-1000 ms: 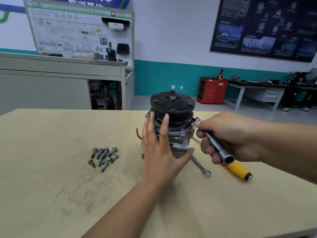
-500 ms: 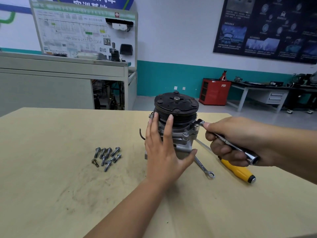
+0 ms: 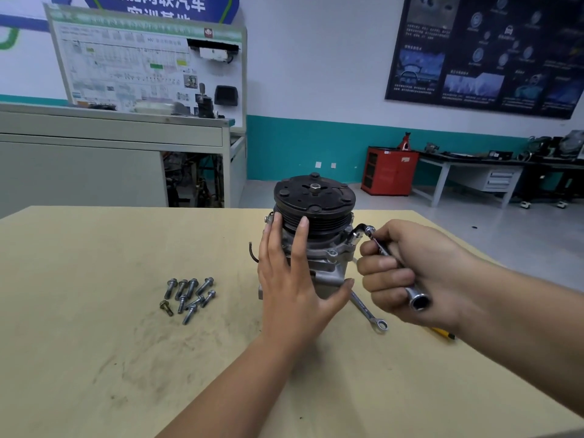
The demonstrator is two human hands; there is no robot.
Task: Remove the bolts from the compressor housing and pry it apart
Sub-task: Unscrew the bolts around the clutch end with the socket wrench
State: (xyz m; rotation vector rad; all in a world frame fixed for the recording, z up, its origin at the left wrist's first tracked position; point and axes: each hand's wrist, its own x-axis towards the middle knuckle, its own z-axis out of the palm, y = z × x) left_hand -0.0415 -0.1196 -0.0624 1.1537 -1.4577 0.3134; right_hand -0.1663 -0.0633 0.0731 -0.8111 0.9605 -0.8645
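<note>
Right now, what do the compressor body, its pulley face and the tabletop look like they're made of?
Compressor body: probably cast aluminium, dull silver-grey, rough unpolished surface.
Pulley face: likely steel, matte black, raised rivets, bright centre nut.
Tabletop: seems wood or laminate board, pale yellow, scuffed with dark smudges.

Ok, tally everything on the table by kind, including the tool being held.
Compressor: 1
Loose bolts: 9, as far as the pile can be counted
Socket wrench, gripped in the right hand: 1
Spanner: 1
Yellow-handled tool, mostly hidden behind the right hand: 1
Total: 13
</note>
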